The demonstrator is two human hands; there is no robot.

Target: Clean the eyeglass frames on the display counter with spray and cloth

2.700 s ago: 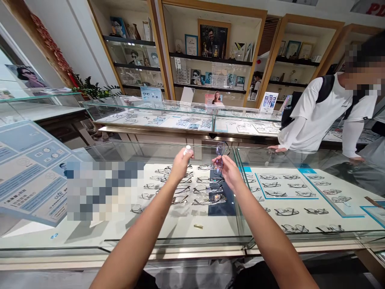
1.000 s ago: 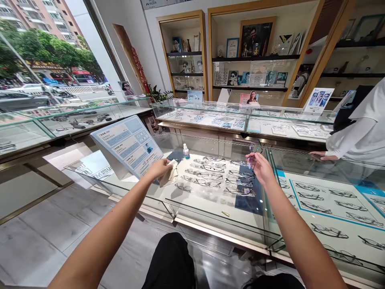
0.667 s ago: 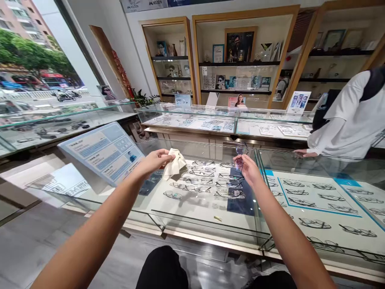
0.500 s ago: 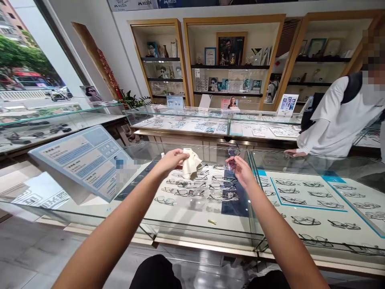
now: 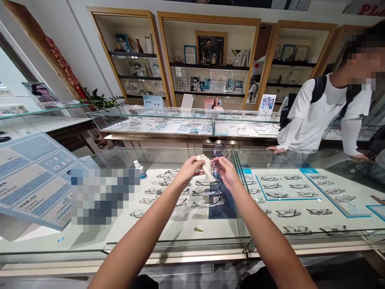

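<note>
Currently both hands are occupied, close together above the glass-topped display table (image 5: pixel 168 224). Left hand (image 5: pixel 190 170): thumb and fingers pinched on a soft, cream-coloured cloth (image 5: pixel 207 167), which hangs in loose folds to the right of the grip. Right hand (image 5: pixel 227 172): fingers closed on a pair of thin dark-rimmed eyeglasses (image 5: pixel 220 151), turned so that one lens sits above the other; the lenses show a violet-blue reflection. Upper lens stands clear of the fingers, lower one partly covered by them. Cloth and eyeglasses are side by side between the two hands; contact between them cannot be determined from this angle.

Left of the left hand, a small white plastic bottle with a blue label (image 5: pixel 140 170) stands upright on the table. Below the hands, rows of folded spectacle frames (image 5: pixel 207 191) lie over a pale lining, some across a dark blue rectangular panel (image 5: pixel 222 210). Nearer the front edge: a small gold-coloured bar (image 5: pixel 199 230), on its own. At far left, a large light-blue printed board (image 5: pixel 39 180) leans at a slant; a pixelated patch hides the area beside it. Across the table at right, a person in a white T-shirt (image 5: pixel 319 110) leans forward, both palms down.
</note>
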